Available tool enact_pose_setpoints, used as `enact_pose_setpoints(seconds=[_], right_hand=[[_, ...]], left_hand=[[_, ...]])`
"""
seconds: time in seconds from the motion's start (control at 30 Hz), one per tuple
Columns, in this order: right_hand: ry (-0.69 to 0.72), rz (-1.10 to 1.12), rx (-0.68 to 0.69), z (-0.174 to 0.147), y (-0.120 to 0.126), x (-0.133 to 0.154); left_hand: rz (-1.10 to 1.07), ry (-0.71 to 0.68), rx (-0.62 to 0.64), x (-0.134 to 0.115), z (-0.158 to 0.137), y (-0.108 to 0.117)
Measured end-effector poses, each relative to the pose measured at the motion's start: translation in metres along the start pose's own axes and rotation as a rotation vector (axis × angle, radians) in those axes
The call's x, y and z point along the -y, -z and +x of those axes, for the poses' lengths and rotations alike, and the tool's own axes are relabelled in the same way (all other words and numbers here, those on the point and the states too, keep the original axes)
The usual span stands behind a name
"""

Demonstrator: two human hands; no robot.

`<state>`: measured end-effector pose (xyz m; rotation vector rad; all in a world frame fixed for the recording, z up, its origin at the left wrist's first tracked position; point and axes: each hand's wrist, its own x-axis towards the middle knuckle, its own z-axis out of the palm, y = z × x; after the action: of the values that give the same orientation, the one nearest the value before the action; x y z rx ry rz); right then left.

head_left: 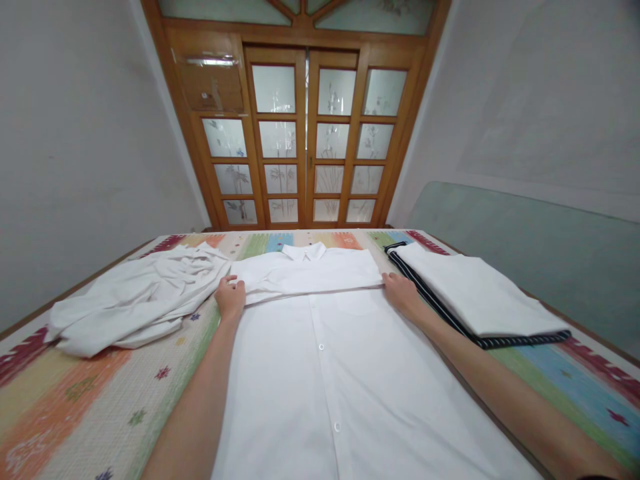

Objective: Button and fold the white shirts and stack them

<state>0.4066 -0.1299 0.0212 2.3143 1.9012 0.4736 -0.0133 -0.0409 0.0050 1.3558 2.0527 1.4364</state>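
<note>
A white button-up shirt [285, 373] lies front up down the middle of the bed, its collar at the far end. Its sleeves [310, 273] are laid across the chest in a flat band below the collar. At the band's left end, my left hand [231, 297] is closed on the sleeve fabric, fingertips pinching the edge. My right hand [400, 291] is closed on the band's right end in the same way. The shirt's lower hem is out of view.
A crumpled heap of white clothing [145, 293] lies to the left. On the right is a folded white garment [470, 287] over a black striped one [425, 287]. A patterned mat [165, 407] covers the bed; a pale green headboard-like panel [525, 247] and wooden glazed doors [306, 133] stand beyond.
</note>
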Motion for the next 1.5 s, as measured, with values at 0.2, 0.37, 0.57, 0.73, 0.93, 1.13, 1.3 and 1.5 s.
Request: enact_pose_setpoints(seconds=[0.2,0.37,0.57,0.73,0.93,1.13,1.3,1.5], right_hand=[[0.004,-0.038,0.03,0.001,0.004,0.004],[0.089,-0.048,0.046,-0.002,0.007,0.001],[0.099,-0.013,0.074,-0.015,0.01,-0.007],[0.094,0.034,0.073,-0.019,0.014,-0.01],[-0.042,0.292,0.078,0.024,0.016,-0.01],[-0.063,0.328,0.016,0.066,-0.002,0.013],[0.062,0.369,0.012,0.076,-0.021,0.035],[-0.095,0.409,0.132,0.082,-0.037,0.026]], left_hand=[[0.001,-0.008,-0.003,-0.001,-0.001,0.001],[0.003,-0.009,-0.023,0.002,0.0,-0.002],[0.113,-0.048,-0.034,0.001,-0.003,-0.003],[0.272,-0.137,-0.057,-0.01,-0.013,0.0],[0.437,-0.156,-0.032,-0.022,-0.026,0.005],[0.551,-0.214,0.0,-0.022,-0.028,0.004],[0.596,-0.256,-0.006,-0.023,-0.031,0.002],[0.599,-0.243,0.004,-0.019,-0.03,0.001]])
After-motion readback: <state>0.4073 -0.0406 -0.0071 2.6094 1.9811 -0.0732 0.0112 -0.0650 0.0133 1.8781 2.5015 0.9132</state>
